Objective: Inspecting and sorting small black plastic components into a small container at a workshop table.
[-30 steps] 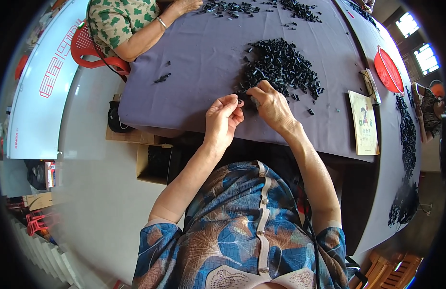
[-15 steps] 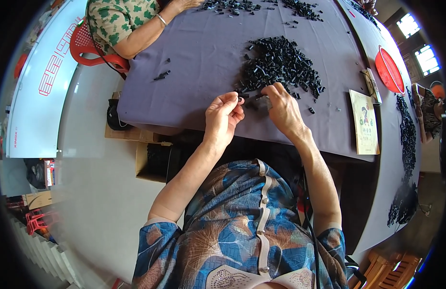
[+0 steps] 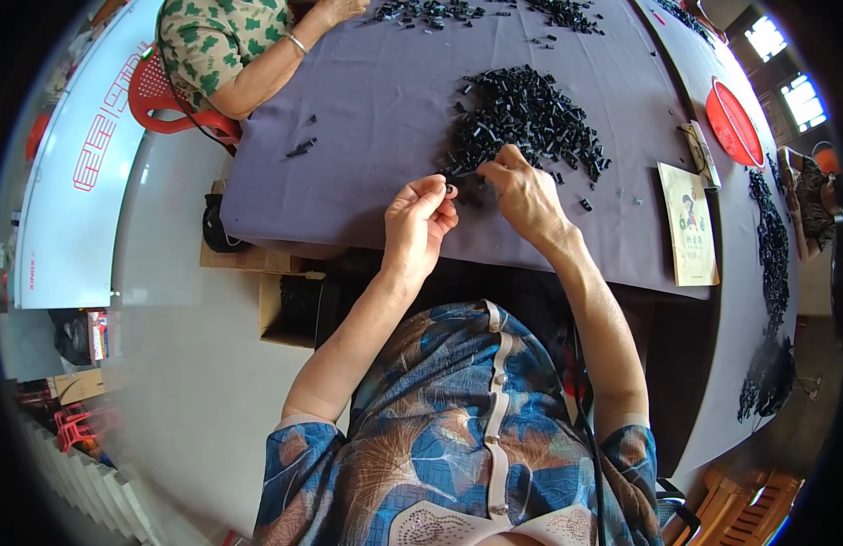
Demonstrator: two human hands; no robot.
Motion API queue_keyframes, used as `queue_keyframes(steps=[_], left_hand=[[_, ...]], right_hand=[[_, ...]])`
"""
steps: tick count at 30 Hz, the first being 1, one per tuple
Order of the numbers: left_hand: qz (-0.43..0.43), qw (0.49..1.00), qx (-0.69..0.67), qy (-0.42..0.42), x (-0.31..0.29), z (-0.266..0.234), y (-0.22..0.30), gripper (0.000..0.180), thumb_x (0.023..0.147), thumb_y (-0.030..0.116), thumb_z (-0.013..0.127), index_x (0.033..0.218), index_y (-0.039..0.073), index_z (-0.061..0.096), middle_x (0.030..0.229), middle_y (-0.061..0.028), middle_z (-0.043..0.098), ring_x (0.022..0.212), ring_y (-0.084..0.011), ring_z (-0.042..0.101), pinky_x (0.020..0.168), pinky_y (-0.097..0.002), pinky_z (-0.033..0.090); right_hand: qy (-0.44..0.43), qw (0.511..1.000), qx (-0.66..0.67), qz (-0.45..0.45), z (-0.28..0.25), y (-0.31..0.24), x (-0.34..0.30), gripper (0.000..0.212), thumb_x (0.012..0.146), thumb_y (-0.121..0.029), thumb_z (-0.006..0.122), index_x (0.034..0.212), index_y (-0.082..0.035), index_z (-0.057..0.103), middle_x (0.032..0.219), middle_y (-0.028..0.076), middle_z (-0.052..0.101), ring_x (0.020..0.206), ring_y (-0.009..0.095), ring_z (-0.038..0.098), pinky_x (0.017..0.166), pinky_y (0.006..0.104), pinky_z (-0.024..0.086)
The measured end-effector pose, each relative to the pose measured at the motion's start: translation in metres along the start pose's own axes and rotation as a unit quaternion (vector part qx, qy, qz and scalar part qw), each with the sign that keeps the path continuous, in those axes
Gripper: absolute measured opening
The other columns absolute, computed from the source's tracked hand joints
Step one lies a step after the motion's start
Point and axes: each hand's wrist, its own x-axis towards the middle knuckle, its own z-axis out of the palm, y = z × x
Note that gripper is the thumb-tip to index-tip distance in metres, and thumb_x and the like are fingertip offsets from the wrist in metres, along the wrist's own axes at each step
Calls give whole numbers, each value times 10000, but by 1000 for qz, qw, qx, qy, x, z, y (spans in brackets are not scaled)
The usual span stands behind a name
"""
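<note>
My left hand point(image 3: 416, 226) is raised at the near edge of the table, pinching a small black cylindrical piece point(image 3: 450, 188) between thumb and fingertips. Close to its right is my right hand point(image 3: 532, 202), with thumb and forefinger pressed together and pointing toward that piece. Whatever the right fingertips hold is too small and dark to make out. Just beyond both hands lies a large heap of small black pieces point(image 3: 530, 114), and a few loose ones are scattered at its near right side.
A grey cloth covers the table point(image 3: 348, 182). To the right lie a yellowish booklet point(image 3: 690, 232) and a red basket point(image 3: 734, 123); black strands point(image 3: 772, 246) run along the neighbouring table. Across the far left corner, a person's arm point(image 3: 271, 77) reaches over more black pieces.
My right hand has moved a little left, bringing its fingertips closer to the piece in my left hand. My left hand keeps its pinch and has barely shifted.
</note>
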Motion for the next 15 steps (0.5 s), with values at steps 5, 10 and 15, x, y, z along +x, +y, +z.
queue_keyframes(steps=[5, 10, 15], left_hand=[[6, 1000, -4, -3, 0, 0, 0, 98, 910, 72, 576, 1002, 59, 609, 892, -71, 639, 679, -100, 567, 655, -255, 479], [7, 1000, -6, -7, 0, -1, -1, 103, 910, 65, 572, 1007, 56, 606, 899, -80, 639, 676, -101, 567, 661, -258, 480], [6, 1000, -3, -5, -1, 0, 0, 108, 910, 59, 570, 1011, 53, 605, 898, -84, 638, 673, -103, 563, 657, -257, 475]], right_hand=[[-13, 1000, -17, -19, 0, 1, 1, 276, 734, 55, 537, 976, -59, 607, 956, 109, 534, 787, 311, 612, 641, 403, 519], [-19, 999, -34, -20, 3, 1, 2, 116, 798, -31, 531, 913, -15, 522, 953, 158, 503, 752, 331, 614, 623, 428, 509], [-1, 1000, -5, 17, 2, -1, -2, 241, 753, 59, 520, 973, -39, 515, 968, 146, 509, 816, 342, 598, 638, 421, 502]])
